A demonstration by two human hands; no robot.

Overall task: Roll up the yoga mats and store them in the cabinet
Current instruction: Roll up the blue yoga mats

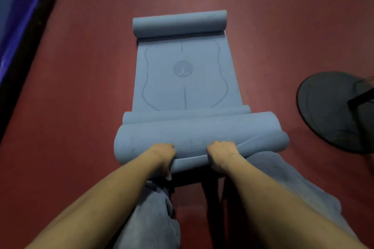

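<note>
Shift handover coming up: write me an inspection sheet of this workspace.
Surface: dark red floor.
Job's things: blue yoga mat, part flat; near roll thick, far end curled.
Clutter: round black base at right.
Grippers: left hand and right hand grip the near roll.
Cables: nothing seen.
Surroundings: blue-purple padding at left; cabinet not in view.

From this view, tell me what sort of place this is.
Probably an exercise or yoga studio: a blue yoga mat half rolled on a dark red padded floor, with a round black stand base nearby.
</note>
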